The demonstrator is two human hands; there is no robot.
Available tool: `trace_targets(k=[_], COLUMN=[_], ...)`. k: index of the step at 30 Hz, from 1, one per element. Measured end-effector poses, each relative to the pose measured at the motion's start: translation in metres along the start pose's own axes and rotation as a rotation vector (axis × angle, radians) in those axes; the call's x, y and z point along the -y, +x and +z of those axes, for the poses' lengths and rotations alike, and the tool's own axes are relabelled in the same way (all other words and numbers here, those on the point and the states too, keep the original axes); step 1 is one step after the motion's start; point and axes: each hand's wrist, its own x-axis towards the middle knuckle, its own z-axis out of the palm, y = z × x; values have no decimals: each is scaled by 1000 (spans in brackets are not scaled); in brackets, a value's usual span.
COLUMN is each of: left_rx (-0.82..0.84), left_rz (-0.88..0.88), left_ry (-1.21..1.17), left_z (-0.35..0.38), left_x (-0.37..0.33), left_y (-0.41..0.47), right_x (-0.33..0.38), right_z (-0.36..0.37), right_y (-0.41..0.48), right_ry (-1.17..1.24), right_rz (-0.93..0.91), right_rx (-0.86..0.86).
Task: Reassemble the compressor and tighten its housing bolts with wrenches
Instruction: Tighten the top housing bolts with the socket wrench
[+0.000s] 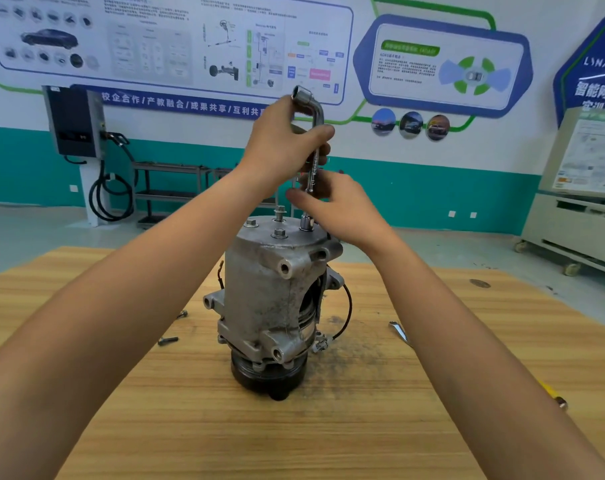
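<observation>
The compressor [259, 299] stands upright on the wooden table [121, 375], pulley end down, with the housing assembled.

Top face, bolt status:
- Two seated bolts [279, 233] sit low against the cover.
- One raised bolt [279, 211] stands proud and needs running down.
- A further bolt is under the socket of the L-shaped wrench [317, 114].

The left hand [287, 143] grips the wrench at its upper bend. The right hand [339, 206] pinches the shaft lower down, steadying it. Tightening is judged in progress, not complete.

Two loose bolts [167, 340] lie left of the compressor, not yet fitted. A flat tool [400, 332], partly hidden by the right forearm, appears to be a spanner. A black cable [346, 306] hangs on the compressor's right side, clear of the wrench.
</observation>
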Motion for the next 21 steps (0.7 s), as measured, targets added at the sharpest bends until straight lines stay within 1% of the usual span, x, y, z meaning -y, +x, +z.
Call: trace_targets(k=[2, 3, 4, 6, 8, 10, 11, 12, 13, 15, 16, 17, 18, 21], left_rx=[25, 50, 79, 104, 69, 32, 26, 23, 21, 24, 32, 42, 52, 92], left_rz=[-54, -87, -121, -166, -177, -162, -144, -108, -56, 51, 80, 87, 85, 84], left_ry=[-113, -160, -200, -251, -250, -240, -238, -222, -177, -43, 20, 65, 94, 135], left_z=[-1, -2, -2, -2, 2, 6, 7, 7, 7, 5, 4, 4, 5, 4], left_x=[4, 5, 6, 7, 6, 6, 5, 5, 4, 3, 3, 3, 3, 3], left_y=[1, 2, 3, 5, 6, 5, 4, 4, 4, 5, 6, 7, 8, 9], right_x=[0, -1, -2, -4, -4, -5, -3, -1, 1, 4, 4, 3, 1, -6], right_z=[-5, -8, -9, -8, -4, 2, 4, 5, 3, -3, -7, -11, -13, -12], right_y=[-1, -2, -3, -3, -3, -1, 0, 0, 1, 2, 1, 0, -1, -3], right_ry=[151, 204, 218, 214, 188, 60, -7, -51, -55, 53, 114, 148, 159, 230], right_rz=[55, 67, 63, 41, 40, 9, 0, 1, 13, 84, 120, 137, 133, 119], right_rx=[137, 163, 151, 66, -55, -192, -224, -212, -160, 28, 110, 155, 161, 77])
